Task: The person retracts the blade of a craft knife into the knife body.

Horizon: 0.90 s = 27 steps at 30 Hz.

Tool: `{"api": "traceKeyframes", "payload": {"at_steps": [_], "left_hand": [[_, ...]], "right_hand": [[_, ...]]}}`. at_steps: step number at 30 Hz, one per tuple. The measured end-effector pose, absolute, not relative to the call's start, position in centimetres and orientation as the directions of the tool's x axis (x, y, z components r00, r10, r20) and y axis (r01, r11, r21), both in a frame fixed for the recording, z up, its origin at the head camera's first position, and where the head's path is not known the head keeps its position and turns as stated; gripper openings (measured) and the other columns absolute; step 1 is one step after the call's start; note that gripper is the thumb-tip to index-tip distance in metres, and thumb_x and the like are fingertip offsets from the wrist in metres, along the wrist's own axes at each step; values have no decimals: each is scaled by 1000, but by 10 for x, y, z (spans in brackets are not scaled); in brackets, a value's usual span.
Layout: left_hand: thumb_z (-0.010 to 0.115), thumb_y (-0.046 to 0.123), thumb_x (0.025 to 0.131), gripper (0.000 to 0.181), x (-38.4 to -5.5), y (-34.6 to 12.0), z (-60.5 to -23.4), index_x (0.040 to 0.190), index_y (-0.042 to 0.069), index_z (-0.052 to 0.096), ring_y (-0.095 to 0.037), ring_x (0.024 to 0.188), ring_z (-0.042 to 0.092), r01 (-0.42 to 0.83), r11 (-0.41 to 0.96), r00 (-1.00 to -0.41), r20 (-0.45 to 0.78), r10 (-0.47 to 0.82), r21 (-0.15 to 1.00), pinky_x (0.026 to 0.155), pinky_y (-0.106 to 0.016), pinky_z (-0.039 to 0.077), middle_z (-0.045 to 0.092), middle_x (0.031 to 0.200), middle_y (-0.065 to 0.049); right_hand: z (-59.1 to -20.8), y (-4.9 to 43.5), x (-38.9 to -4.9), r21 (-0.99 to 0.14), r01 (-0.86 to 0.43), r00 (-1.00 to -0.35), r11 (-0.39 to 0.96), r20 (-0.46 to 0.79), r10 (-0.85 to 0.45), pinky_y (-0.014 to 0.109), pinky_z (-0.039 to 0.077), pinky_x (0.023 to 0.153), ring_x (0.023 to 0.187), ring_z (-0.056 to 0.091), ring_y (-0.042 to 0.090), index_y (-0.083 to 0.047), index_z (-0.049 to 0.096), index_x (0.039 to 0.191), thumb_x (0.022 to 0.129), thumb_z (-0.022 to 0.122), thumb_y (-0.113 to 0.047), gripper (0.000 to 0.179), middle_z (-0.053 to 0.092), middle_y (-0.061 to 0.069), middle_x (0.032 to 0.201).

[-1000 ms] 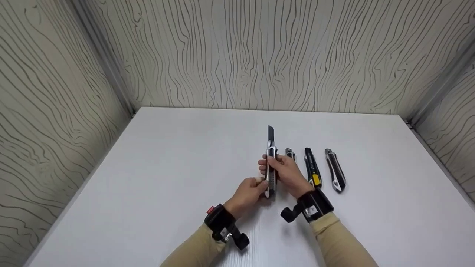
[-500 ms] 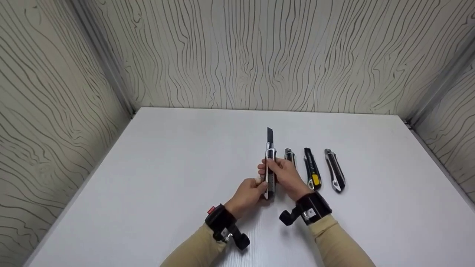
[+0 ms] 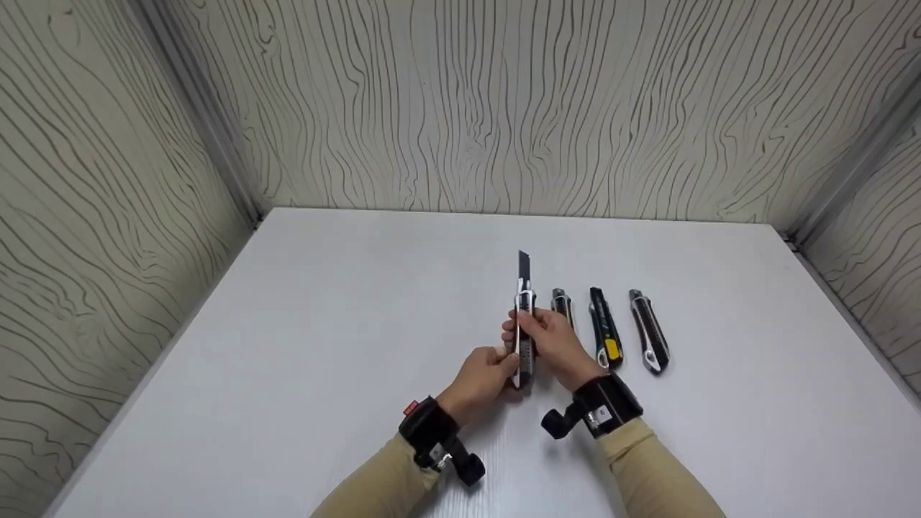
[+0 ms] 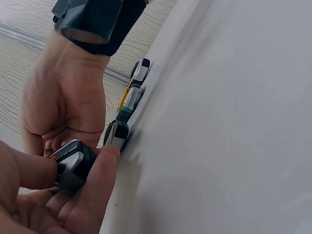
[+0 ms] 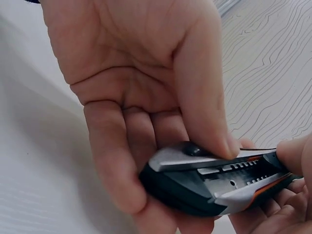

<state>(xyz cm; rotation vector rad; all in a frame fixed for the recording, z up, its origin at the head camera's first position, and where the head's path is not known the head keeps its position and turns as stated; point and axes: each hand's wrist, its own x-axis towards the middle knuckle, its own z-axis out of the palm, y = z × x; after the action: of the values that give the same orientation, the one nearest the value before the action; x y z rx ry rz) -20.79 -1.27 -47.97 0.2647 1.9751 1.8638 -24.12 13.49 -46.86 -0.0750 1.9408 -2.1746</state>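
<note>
A utility knife (image 3: pixel 526 350) with a silver and dark handle points away from me, its long blade (image 3: pixel 524 266) extended out of the front. My right hand (image 3: pixel 560 349) grips the handle's middle from the right, thumb on its top face. Near the butt end, my left hand (image 3: pixel 475 383) pinches the handle between thumb and fingers. Seen in the right wrist view, the knife's handle (image 5: pixel 180 187) shows a slotted metal channel and orange trim, with the right thumb pressing its edge. The left wrist view shows the butt end (image 4: pixel 75 168) between the left thumb and fingers.
To the right on the white table (image 3: pixel 324 324) lie three more utility knives: one partly hidden behind the right hand (image 3: pixel 561 298), a black knife with a yellow part (image 3: pixel 603 324), and a silver and dark knife (image 3: pixel 650 332). A wood-patterned wall (image 3: pixel 468 108) stands behind.
The knife and my right hand have shifted slightly toward me, so the blade tip sits a little lower in the head view. Both hands keep their hold; the other knives stay put.
</note>
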Motion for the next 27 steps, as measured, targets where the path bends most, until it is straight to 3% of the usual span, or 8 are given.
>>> {"api": "traceKeyframes", "payload": {"at_steps": [9,18,27], "left_hand": [[46,16,94,25,-208,-12,-479,92,-4,62,-25,69,67,-146,90,-899,-171,403,985,67,-35,57,68,82,-23],[45,15,94,25,-209,-13,-480,91,-3,62,-22,65,66,-150,92,-902,-175,394,984,65,-34,57,68,81,-22],[46,11,93,20,-207,-13,-485,102,-3,59,-19,78,66,-177,16,-893,-168,417,984,71,-32,56,67,87,-17]], "right_hand": [[-468,134,-240,-984,140,-971,-111,-114,-208,29,52,86,88,64,15,13,39,124,96,46,-18,42,62,13,103],[-469,135,-241,-982,141,-968,-126,-110,-225,28,51,89,91,64,15,11,38,126,95,48,-12,40,60,19,110],[-465,137,-245,-987,123,-973,-99,-101,-207,29,51,88,92,64,17,9,40,127,96,46,-15,40,58,22,116]]}}
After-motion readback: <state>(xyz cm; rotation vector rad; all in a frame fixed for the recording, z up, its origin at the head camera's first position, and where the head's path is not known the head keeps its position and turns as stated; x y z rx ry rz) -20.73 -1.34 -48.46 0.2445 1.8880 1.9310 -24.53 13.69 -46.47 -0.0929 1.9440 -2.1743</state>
